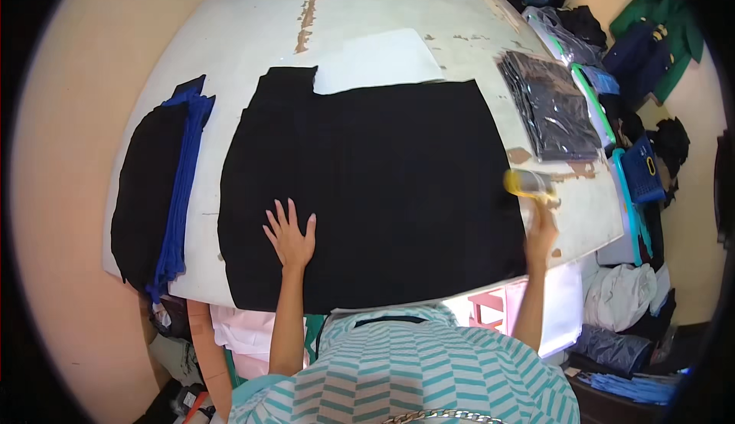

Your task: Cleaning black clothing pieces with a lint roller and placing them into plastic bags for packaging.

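A large piece of black fabric (379,194) lies flat across the near part of the white table. My left hand (291,240) rests palm down on its left part, fingers spread, holding nothing. At the fabric's right edge my right hand (541,237) grips a blurred lint roller or similar tool (528,184) with a yellow end; motion blur hides its exact kind. White paper or card (379,62) shows beyond the fabric's far edge.
Folded black and blue fabric pieces (152,194) lie on the table's left side. Dark items in clear plastic (551,108) lie at the right. Beyond the right edge stand a blue plastic basket (643,171) and piled bags. The white tabletop (241,39) has worn brown patches.
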{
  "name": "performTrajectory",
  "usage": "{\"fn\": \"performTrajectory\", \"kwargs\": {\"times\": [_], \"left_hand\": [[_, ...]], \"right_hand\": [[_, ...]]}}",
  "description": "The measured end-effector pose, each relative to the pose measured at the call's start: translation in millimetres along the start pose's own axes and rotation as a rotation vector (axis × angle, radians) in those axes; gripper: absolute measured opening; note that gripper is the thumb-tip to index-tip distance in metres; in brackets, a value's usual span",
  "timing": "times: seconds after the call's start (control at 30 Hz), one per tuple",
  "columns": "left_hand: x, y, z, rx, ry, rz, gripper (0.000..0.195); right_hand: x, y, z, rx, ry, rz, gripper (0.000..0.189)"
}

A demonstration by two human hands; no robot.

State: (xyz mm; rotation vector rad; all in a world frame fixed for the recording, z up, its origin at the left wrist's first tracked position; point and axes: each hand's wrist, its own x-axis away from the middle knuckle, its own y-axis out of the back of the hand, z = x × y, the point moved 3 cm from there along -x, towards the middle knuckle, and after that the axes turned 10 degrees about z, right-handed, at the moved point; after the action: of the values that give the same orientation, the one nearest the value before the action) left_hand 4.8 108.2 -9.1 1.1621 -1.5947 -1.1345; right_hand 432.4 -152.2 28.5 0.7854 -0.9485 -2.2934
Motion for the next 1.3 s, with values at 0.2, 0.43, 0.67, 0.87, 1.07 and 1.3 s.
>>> {"fn": "performTrajectory", "kwargs": {"times": [0.2, 0.43, 0.67, 0.87, 1.07, 1.3], "left_hand": [[0, -4, 1, 0.015, 0.006, -0.003, 0.072], [0, -7, 7, 0.009, -0.015, -0.014, 0.07], [-4, -7, 7, 0.037, -0.037, -0.021, 0.07], [-3, -10, 10, 0.044, -0.05, -0.013, 0.067], [40, 1, -45, 0.284, -0.391, 0.04, 0.05], [135, -28, -196, 0.081, -1.076, 0.413, 0.066]], "right_hand": [[1, -67, 79, -0.092, 0.108, 0.076, 0.023], [51, -46, 73, -0.085, -0.001, 0.106, 0.026], [156, -2, 74, -0.119, -0.095, 0.105, 0.027], [185, 12, 71, -0.169, -0.178, 0.17, 0.025], [123, -12, 68, -0.213, -0.08, 0.151, 0.026], [-33, -80, 61, -0.157, -0.073, 0.248, 0.03]]}}
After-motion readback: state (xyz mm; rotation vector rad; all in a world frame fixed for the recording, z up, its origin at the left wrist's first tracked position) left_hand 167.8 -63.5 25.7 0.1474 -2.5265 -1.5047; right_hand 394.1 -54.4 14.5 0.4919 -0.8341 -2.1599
